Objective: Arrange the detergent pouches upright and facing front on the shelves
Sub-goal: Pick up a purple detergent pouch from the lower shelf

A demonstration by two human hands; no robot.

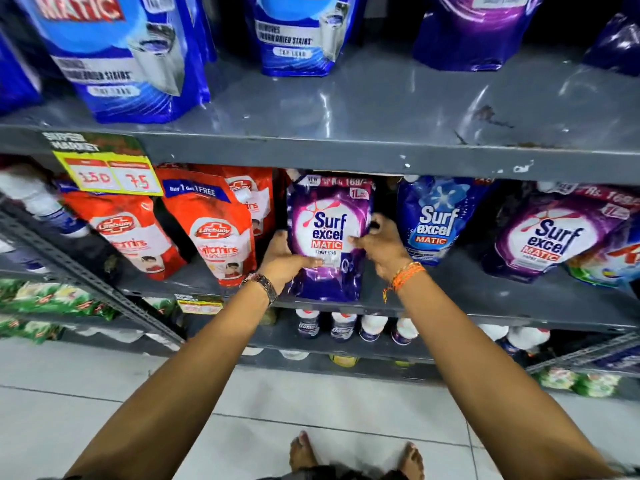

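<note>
A purple Surf Excel Matic pouch point(329, 216) stands upright on the middle grey shelf point(485, 292), its front label toward me. My left hand point(282, 259) grips its lower left edge, thumb across the front. My right hand point(381, 244) holds its right edge, fingers curled around the side. A blue Surf Excel pouch point(434, 216) leans just to the right, and another purple pouch point(550, 237) tilts at the far right. On the upper shelf point(346, 109) stand blue pouches point(121, 53) point(298, 32) and a purple one point(474, 29).
Red Lifebuoy refill pouches point(214, 226) crowd the shelf left of the held pouch. A yellow price tag point(110, 174) hangs from the upper shelf edge. White bottles point(343, 325) fill the shelf below. Green packets point(52, 299) lie lower left. My bare feet stand on tiled floor point(311, 403).
</note>
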